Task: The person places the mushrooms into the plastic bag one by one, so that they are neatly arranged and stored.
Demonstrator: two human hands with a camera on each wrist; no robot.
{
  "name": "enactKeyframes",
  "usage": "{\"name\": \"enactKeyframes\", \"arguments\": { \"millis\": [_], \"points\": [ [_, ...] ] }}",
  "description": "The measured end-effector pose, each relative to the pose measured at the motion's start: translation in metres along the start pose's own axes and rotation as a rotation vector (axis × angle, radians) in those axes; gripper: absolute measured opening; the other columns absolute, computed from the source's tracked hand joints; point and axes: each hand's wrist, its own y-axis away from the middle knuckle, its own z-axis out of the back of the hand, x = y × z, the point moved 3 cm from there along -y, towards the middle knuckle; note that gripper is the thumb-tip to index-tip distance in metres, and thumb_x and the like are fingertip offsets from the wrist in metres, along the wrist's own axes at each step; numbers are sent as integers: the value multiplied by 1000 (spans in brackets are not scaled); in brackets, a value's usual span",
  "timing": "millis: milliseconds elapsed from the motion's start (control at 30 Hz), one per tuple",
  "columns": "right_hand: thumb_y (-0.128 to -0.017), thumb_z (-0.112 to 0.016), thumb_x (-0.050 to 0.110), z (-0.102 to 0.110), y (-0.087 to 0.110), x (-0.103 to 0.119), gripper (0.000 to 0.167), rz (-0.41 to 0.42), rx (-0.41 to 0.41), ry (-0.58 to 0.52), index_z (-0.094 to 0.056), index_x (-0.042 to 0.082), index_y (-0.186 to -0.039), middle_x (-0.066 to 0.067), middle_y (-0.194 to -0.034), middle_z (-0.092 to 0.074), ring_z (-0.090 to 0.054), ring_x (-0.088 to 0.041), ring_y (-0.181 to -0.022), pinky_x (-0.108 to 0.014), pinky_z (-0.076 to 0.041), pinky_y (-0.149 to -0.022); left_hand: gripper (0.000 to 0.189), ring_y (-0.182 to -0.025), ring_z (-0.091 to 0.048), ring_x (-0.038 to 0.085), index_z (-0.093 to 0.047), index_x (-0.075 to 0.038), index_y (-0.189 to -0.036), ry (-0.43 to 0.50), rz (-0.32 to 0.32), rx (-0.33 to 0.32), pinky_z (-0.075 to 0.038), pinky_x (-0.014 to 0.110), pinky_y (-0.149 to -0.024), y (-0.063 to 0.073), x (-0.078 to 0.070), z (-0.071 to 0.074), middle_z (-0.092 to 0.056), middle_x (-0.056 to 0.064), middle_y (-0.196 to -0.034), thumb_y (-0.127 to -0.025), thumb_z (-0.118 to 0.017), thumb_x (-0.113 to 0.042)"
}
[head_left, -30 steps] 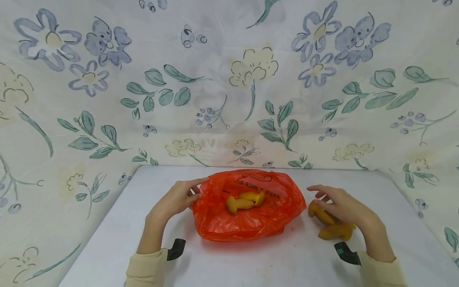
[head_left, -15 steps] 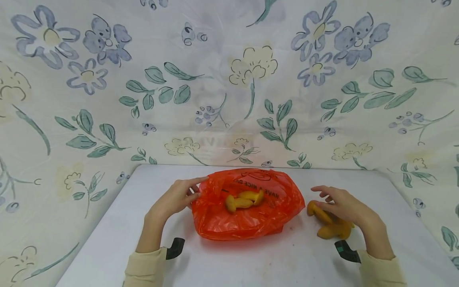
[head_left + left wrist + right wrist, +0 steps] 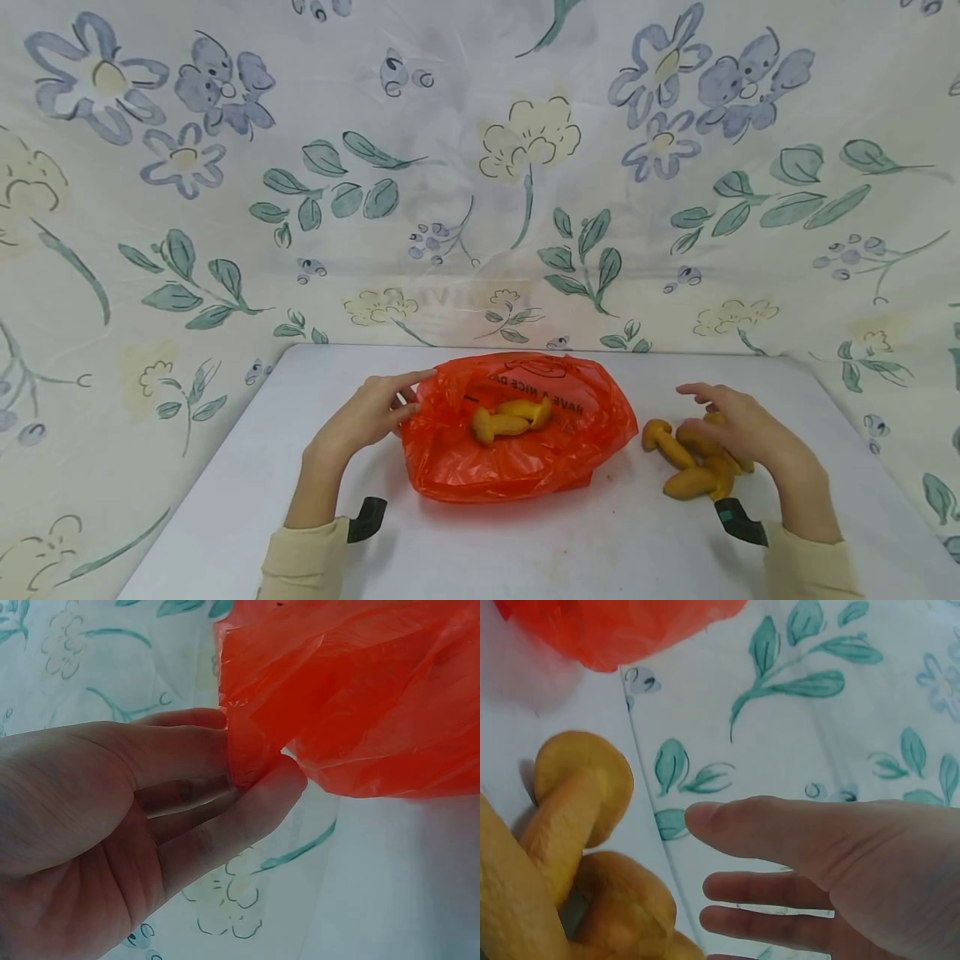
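A red plastic bag [image 3: 502,479] lies with its mouth spread, and two yellow-brown mushrooms [image 3: 491,427] rest on it. At its left side my left hand [image 3: 366,414] pinches the rim between thumb and fingers; the left wrist view shows the red film [image 3: 251,742] caught there. On the right, my right hand [image 3: 738,423] hovers over a small pile of similar mushrooms [image 3: 690,482], partly covering them. Seen from the right wrist, the fingers [image 3: 765,889] are extended with nothing between them, apart from the nearest mushroom [image 3: 592,780].
A white table [image 3: 525,550] carries everything, its far edge meeting a floral cloth [image 3: 450,208] that hangs behind and at both sides. Dark wrist-camera mounts [image 3: 367,519] project from both sleeves.
My right hand has shifted to the right over the pile, uncovering more of the leftmost mushroom. The left hand and the bag have stayed where they were.
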Motion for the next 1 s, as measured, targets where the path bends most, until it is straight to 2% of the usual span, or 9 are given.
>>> {"name": "enactKeyframes", "arguments": {
  "millis": [300,567,833,1000],
  "points": [
    [-94,-65,25,4,-2,-17,54,-36,25,18,-48,5,-140,-31,-130,-55,-57,-44,-111,-59,-53,-89,53,-74,-64,13,-52,-15,-143,-5,9,-4,-60,27,-65,-1,-1,0,-67,11,-99,-93,-63,-3],
    [-89,-69,13,9,-2,-36,56,-24,-23,61,-46,1,-139,-37,-129,-49,-54,-50,-110,-59,-54,-85,53,-74,-64,13,-52,-16,-143,-6,19,-8,-60,26,-65,-3,-2,0,-67,11,-99,-93,-63,-3],
    [-92,-63,18,5,-4,-52,64,-150,101,32,-33,3,-147,-43,-135,-37,-54,-54,-111,-61,-53,-85,53,-75,-63,14,-52,-17,-143,-12,38,-6,-60,27,-66,-4,-2,0,-67,10,-100,-93,-64,-4],
    [-92,-63,17,3,-4,-55,63,-153,114,45,-34,2,-147,-40,-131,-44,-58,-47,-104,-59,-54,-85,53,-76,-63,14,-52,-15,-143,-8,21,-3,-60,27,-65,-3,-2,-1,-67,11,-99,-93,-63,-3]
  ]
}}
